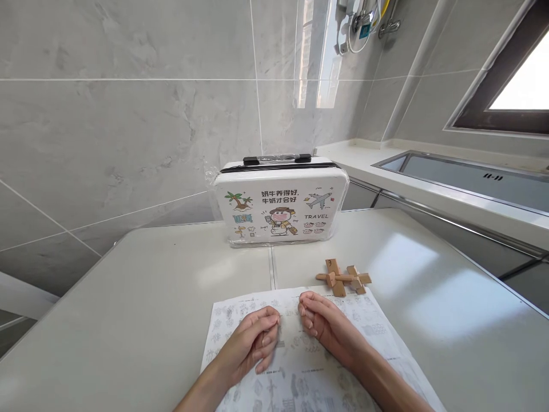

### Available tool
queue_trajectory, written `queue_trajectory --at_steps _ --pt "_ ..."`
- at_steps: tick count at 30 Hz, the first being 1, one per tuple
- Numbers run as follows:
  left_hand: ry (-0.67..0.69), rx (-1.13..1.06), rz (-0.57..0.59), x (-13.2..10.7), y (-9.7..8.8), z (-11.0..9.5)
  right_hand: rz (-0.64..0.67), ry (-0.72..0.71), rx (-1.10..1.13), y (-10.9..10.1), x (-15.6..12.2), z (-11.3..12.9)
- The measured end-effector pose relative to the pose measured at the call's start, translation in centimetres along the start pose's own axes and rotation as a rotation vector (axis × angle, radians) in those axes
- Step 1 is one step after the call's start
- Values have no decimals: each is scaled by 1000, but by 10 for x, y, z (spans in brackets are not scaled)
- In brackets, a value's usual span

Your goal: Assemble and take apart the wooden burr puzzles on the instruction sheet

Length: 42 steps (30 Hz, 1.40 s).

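My left hand [256, 339] rests over the left part of a large printed paper sheet [295, 377], its fingers curled inward and no object showing in them. Opposite it, my right hand [322, 321] is curled as well, thumb against the fingers, and I see nothing held there. A gap separates the two hands. Just beyond my right hand lies a small brown toy airplane [338, 277], wooden or cardboard, at the sheet's far edge. Neither hand touches it. Faint grey pictures and small lines of text cover the sheet.
A white cartoon-printed case [283, 200] with a black handle, partly in clear plastic wrap, stands at the back of the white table [141, 297]. Behind it rises a grey tiled wall [128, 137]. To the right is a counter with a sink [467, 177].
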<state>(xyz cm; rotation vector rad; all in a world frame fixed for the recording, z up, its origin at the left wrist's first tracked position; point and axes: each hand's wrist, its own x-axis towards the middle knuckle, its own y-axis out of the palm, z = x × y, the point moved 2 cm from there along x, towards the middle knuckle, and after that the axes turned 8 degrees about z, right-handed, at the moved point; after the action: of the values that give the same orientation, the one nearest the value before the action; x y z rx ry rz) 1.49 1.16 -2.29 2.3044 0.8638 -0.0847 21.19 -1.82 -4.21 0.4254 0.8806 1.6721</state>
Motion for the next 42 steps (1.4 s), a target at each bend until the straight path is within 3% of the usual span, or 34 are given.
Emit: queue_trajectory --at_steps 7,11,16,22,32,42 --pt "-15 0 -3 1 -2 -1 -11 -30 13 -2 1 1" --pt "-32 -10 -21 1 -3 -1 80 -50 19 -5 0 2" --pt "-46 -29 -30 1 -4 -1 164 -150 214 -11 -4 7" --pt "-53 -60 -34 0 -3 -4 111 -256 443 -20 -10 18" --pt "-43 -78 -42 -1 -6 -3 31 -376 634 -41 -13 32" --pt "-38 -75 -40 -1 -7 -7 -31 -346 477 -48 -17 31"
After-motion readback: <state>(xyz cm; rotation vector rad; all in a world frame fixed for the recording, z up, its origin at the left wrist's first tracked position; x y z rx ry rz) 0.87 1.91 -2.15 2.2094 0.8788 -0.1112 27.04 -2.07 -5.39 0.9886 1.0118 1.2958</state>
